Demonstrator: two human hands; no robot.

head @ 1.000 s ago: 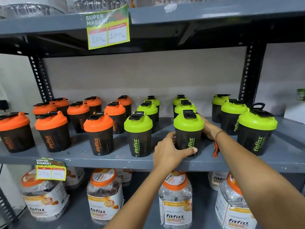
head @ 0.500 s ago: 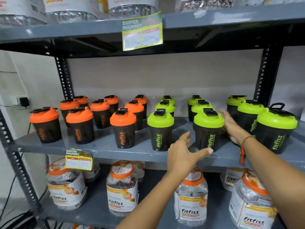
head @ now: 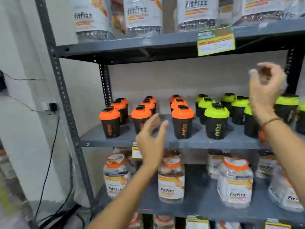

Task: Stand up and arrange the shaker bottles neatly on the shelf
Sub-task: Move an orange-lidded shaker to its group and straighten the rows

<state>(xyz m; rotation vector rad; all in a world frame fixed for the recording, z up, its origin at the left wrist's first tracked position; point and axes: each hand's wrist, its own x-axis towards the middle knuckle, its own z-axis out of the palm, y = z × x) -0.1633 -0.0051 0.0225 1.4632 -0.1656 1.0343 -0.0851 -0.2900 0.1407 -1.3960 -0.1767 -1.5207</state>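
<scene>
Black plastic shaker bottles with orange domed lids (head: 182, 121) stand upright in three front-to-back rows on the left of the grey metal shelf (head: 194, 142). To their right, matching black bottles with lime-green lids (head: 216, 121) stand upright in similar rows, partly hidden at far right.

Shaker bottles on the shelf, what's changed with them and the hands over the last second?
Both hands let go of the front green-lidded shaker bottle and pulled away: the left hand now hangs open in front of the orange-lidded shaker bottles, and the right hand has lifted, blurred, empty. The view swung left. The bottles stayed upright in their rows on the shelf.
</scene>
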